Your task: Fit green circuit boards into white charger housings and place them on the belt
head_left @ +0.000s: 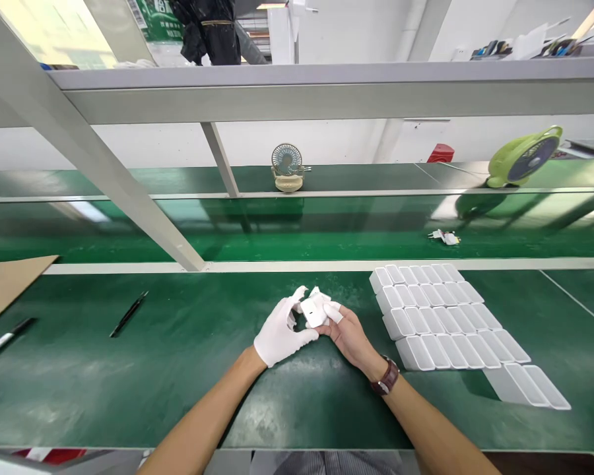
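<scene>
My left hand (pixel 283 333), in a white glove, curls round the left side of a small white plastic piece (pixel 314 311) with rounded corners and a tiny dark dot. From the right, my right hand (pixel 347 333) pinches the same piece between thumb and fingers; white covers sit on some fingertips. A second white part seems to stick up behind the piece, but its shape is unclear. Both hands are just above the green tabletop (pixel 272 402). To the right of my right hand stand rows of white open trays (pixel 435 316), with two more (pixel 532 386) nearer me.
A black pen (pixel 129 315) and a white-and-black marker-like stick (pixel 4 340) lie at left beside cardboard (pixel 10 284). Beyond a white rail (pixel 327 266) is a green conveyor belt carrying a small white item (pixel 444 237). Two fans (pixel 287 168) (pixel 525 157) stand farther back.
</scene>
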`<action>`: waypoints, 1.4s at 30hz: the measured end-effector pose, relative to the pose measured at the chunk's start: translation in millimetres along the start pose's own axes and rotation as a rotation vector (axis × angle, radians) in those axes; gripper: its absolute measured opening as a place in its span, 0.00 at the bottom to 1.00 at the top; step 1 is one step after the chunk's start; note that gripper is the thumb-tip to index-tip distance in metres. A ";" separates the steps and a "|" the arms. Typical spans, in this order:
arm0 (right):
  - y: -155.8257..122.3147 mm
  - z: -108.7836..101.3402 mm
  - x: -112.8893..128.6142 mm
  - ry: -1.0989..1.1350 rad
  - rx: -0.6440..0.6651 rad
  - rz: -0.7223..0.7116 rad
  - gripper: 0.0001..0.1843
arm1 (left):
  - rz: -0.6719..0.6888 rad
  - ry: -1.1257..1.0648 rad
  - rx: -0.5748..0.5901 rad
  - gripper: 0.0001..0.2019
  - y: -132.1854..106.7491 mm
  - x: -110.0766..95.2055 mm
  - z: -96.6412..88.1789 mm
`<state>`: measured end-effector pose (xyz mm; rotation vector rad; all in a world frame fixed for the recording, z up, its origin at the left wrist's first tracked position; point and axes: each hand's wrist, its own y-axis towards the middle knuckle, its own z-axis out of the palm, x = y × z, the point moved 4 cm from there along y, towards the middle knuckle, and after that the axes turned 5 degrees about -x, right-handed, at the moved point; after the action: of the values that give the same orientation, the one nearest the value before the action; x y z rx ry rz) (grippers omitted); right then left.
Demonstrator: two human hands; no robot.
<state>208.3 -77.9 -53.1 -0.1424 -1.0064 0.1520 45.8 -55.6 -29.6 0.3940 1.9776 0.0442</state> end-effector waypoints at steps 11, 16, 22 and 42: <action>-2.3 11.2 -13.4 0.095 0.069 0.132 0.19 | 0.030 0.156 0.016 0.38 -5.1 -5.4 -0.2; 4.3 12.6 -8.3 0.064 0.033 0.041 0.20 | -0.075 -0.096 0.039 0.39 -0.6 -0.4 -3.2; 10.7 13.8 17.6 -0.285 -0.024 -0.400 0.20 | -0.232 -0.056 -0.013 0.37 18.3 1.5 -13.6; -12.6 62.5 10.4 -1.503 0.598 -1.443 0.15 | -0.300 0.380 -0.041 0.13 38.3 -5.4 -30.5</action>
<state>161.5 -85.2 -9.1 1.4429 -2.2173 -0.9059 30.4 -16.6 -3.8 0.0582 2.3882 -0.0343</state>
